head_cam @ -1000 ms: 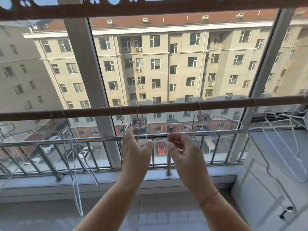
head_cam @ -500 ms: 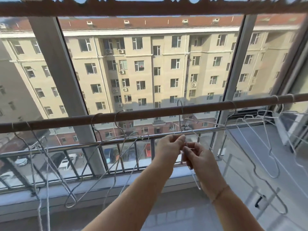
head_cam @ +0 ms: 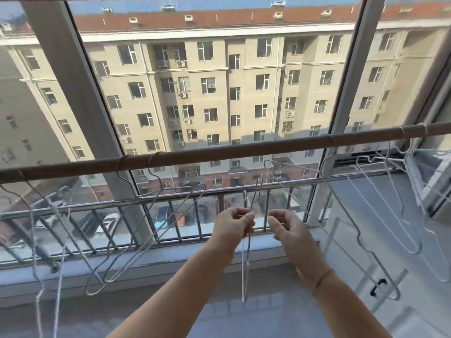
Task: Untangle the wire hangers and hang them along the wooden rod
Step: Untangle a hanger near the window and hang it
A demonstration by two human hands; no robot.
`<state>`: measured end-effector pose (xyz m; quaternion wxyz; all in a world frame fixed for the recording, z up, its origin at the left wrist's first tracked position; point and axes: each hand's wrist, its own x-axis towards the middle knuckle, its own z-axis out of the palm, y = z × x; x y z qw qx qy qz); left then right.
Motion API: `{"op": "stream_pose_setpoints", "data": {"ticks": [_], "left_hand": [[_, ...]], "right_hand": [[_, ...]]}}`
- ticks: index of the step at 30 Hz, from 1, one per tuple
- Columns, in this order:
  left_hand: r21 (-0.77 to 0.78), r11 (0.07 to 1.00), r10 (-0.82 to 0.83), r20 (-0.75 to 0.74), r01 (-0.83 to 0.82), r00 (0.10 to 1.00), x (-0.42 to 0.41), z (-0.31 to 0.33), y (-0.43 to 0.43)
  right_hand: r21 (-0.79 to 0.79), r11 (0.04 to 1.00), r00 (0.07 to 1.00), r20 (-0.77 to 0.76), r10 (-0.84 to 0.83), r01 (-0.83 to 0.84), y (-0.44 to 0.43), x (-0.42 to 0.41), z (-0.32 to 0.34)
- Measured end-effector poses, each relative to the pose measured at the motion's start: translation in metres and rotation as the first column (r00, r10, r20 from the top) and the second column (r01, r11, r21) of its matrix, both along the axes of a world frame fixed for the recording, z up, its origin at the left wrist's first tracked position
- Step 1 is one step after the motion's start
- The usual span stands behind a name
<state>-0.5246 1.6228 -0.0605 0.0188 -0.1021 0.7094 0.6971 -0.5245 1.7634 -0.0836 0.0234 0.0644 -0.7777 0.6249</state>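
View: head camera, looking forward and down across a glazed balcony.
Rod: a round brown wooden rod crosses the whole frame, lower at the left edge and higher at the right.
Left hand: the left hand is at centre frame, below the rod, fingers curled tight round a thin pale wire hanger.
Held hanger: seen edge-on and near vertical. Its top loop pokes up above the fist and its body drops below. It is off the rod.
Right hand: the right hand is just beside the left and apart from it, fingers loosely curled, thumb and forefinger close. Cannot tell whether a wire sits between them. A thin cord bracelet is on the wrist.
Hung, left of centre: two grey wire hangers have their hooks over the rod, bodies overlapping and slanting down-left.
Hung, far left: a tangle of white wire hangers is on the rod near the left edge.
Hung, right: a long grey wire hanger is hooked right of centre and reaches toward lower right. A bunch of white hangers lies beyond it.
Loose hook: a small wire hook shows just under the rod at centre. Cannot tell whether it hangs from the rod.
Surroundings: a steel balcony railing runs behind the hangers, a grey window post stands upper left, and a beige apartment block with a red roof stands opposite.
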Motion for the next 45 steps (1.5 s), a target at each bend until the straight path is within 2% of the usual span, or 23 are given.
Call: {"op": "stream_pose_setpoints", "data": {"ticks": [2, 5, 8, 11, 13, 15, 16, 19, 21, 23, 24, 26, 27, 29, 31, 34, 37, 45], "left_hand": [[-0.06, 0.996, -0.061, -0.003, 0.061, 0.998, 0.007, -0.009, -0.006], [-0.166, 0.98, -0.117, -0.023, 0.112, 0.993, 0.016, -0.017, -0.017], [-0.245, 0.962, -0.137, -0.045, 0.122, 0.99, 0.026, -0.02, -0.027], [-0.255, 0.962, -0.121, -0.08, 0.097, 0.989, 0.034, -0.021, -0.038], [-0.356, 0.934, -0.076, -0.143, 0.02, 0.987, 0.038, -0.019, -0.042], [-0.55, 0.817, 0.016, -0.276, -0.171, 0.961, 0.041, -0.017, -0.043], [-0.578, 0.777, 0.05, -0.338, -0.249, 0.94, 0.046, -0.012, -0.041], [-0.495, 0.787, 0.134, -0.448, -0.37, 0.884, 0.059, 0.001, -0.037], [-0.443, 0.776, 0.194, -0.511, -0.45, 0.838, 0.066, 0.011, -0.037], [-0.432, 0.753, 0.183, -0.588, -0.496, 0.788, 0.073, 0.019, -0.038], [-0.43, 0.762, 0.162, -0.598, -0.485, 0.785, 0.077, 0.024, -0.037], [-0.398, 0.84, 0.119, -0.529, -0.369, 0.84, 0.081, 0.03, -0.035], [-0.331, 0.901, 0.103, -0.466, -0.28, 0.879, 0.081, 0.034, -0.034], [-0.076, 0.991, 0.083, -0.319, -0.113, 0.944, 0.079, 0.045, -0.035], [0.168, 0.986, 0.056, -0.213, -0.02, 0.975, 0.076, 0.054, -0.038], [0.349, 0.937, 0.056, -0.153, 0.001, 0.987, 0.069, 0.061, -0.045], [0.445, 0.894, 0.103, -0.078, -0.058, 0.992, 0.055, 0.064, -0.056], [0.523, 0.843, 0.082, 0.105, -0.125, 0.991, 0.032, 0.067, -0.074]], "right_hand": [[0.149, 0.989, 0.997, -0.078, 0.015, -0.003, 0.008, -0.007, -0.004], [0.42, 0.907, 0.965, -0.234, 0.119, -0.01, 0.011, -0.015, -0.009], [0.568, 0.821, 0.941, -0.244, 0.236, -0.058, 0.01, -0.014, -0.013], [0.601, 0.782, 0.947, -0.121, 0.297, -0.168, 0.011, 0.003, -0.007], [0.578, 0.793, 0.96, -0.054, 0.275, -0.195, 0.009, 0.016, -0.001], [0.487, 0.853, 0.976, -0.004, 0.219, -0.189, 0.007, 0.033, 0.007], [0.406, 0.894, 0.98, 0.031, 0.195, -0.191, 0.005, 0.042, 0.012], [0.123, 0.966, 0.967, 0.147, 0.207, -0.225, -0.004, 0.064, 0.029], [-0.045, 0.969, 0.949, 0.194, 0.248, -0.244, -0.012, 0.075, 0.042], [-0.174, 0.954, 0.938, 0.208, 0.277, -0.244, -0.02, 0.084, 0.055], [-0.225, 0.944, 0.935, 0.208, 0.288, -0.24, -0.024, 0.088, 0.06], [-0.299, 0.925, 0.931, 0.204, 0.302, -0.234, -0.032, 0.094, 0.07], [-0.321, 0.918, 0.93, 0.203, 0.307, -0.233, -0.036, 0.095, 0.073], [-0.344, 0.908, 0.928, 0.194, 0.318, -0.24, -0.044, 0.096, 0.078], [-0.353, 0.903, 0.931, 0.176, 0.32, -0.243, -0.053, 0.094, 0.08], [-0.35, 0.904, 0.938, 0.151, 0.313, -0.245, -0.066, 0.087, 0.084], [-0.369, 0.898, 0.941, 0.138, 0.308, -0.239, -0.081, 0.077, 0.087], [-0.383, 0.904, 0.953, 0.147, 0.264, -0.191, -0.115, 0.054, 0.085]]}}
